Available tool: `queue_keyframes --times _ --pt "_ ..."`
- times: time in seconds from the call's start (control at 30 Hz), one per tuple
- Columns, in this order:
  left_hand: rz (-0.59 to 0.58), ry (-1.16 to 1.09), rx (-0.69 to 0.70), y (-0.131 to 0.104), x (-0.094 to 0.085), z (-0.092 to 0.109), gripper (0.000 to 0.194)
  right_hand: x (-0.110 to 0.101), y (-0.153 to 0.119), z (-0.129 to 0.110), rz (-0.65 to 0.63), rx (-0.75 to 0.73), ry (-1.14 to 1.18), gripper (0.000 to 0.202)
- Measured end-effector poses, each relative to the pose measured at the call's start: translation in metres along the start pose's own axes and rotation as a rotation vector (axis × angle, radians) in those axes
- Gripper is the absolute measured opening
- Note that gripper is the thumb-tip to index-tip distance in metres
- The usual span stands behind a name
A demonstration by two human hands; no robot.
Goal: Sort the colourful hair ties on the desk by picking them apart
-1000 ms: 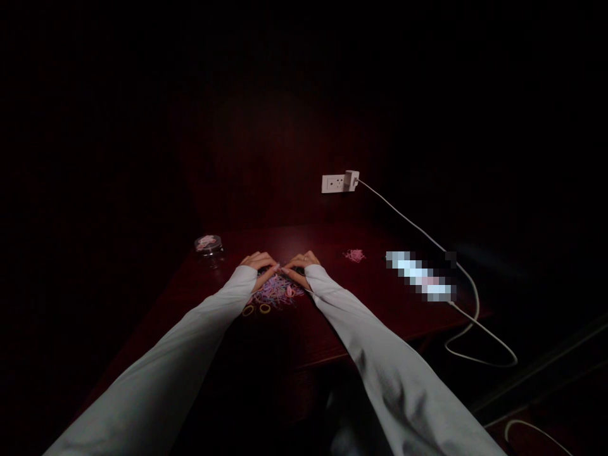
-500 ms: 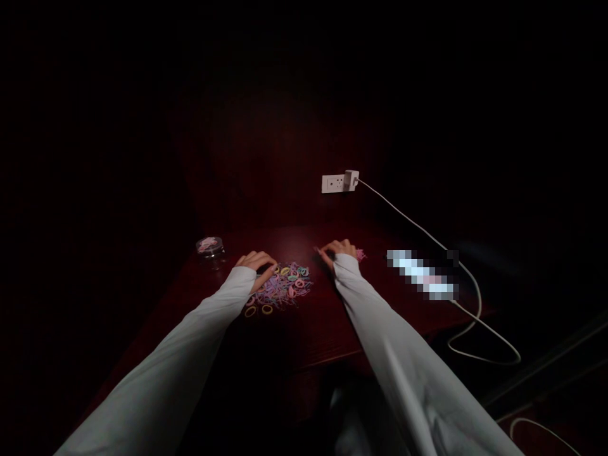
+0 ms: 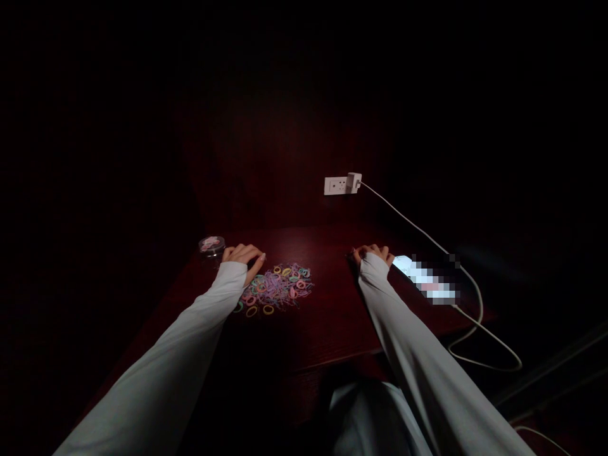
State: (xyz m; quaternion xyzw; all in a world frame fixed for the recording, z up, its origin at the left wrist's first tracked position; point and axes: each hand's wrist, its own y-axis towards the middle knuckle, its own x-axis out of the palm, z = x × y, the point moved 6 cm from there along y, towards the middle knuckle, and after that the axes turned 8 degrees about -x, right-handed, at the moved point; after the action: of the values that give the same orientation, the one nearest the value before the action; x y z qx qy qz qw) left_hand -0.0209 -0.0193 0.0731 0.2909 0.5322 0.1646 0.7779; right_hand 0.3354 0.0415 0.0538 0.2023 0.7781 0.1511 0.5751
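Observation:
A loose heap of small hair ties (image 3: 278, 285) in purple, pink, green and yellow lies on the dark red table. At its upper left edge is my left hand (image 3: 244, 258), its fingers apart and nothing seen in it. Over to the right, my right hand (image 3: 374, 254) is low on the table beside the lit phone (image 3: 403, 263). Its fingers are curled and drawn together, and whatever they hold is hidden. The spot where some small pink pieces lay is covered by this hand.
A round clear container (image 3: 211, 246) with pinkish things at its top stands at the back left. On the back wall is a white socket (image 3: 335, 185) with a charger (image 3: 354, 182). Its white cable (image 3: 403, 215) loops down the right side to the phone.
My right hand has moved right, away from the heap, over the pink pieces and up to the phone. My left hand has shifted slightly left, uncovering more of the heap.

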Motion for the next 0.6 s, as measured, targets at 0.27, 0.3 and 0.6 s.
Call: queue_keyframes --times 0.27,0.3,0.6 --pt "-0.059 -0.007 0.034 0.002 0.007 -0.008 0.033 0.0 0.001 0.005 0.085 0.053 0.098 0.03" --pt "-0.052 -0.023 0.017 0.002 0.007 -0.008 0.034 0.0 0.001 0.0 0.098 0.023 0.137 0.029" --pt "0.022 -0.487 -0.349 0.015 0.03 -0.043 0.063 0.053 -0.024 -0.089 -0.21 -0.27 0.685 0.037"
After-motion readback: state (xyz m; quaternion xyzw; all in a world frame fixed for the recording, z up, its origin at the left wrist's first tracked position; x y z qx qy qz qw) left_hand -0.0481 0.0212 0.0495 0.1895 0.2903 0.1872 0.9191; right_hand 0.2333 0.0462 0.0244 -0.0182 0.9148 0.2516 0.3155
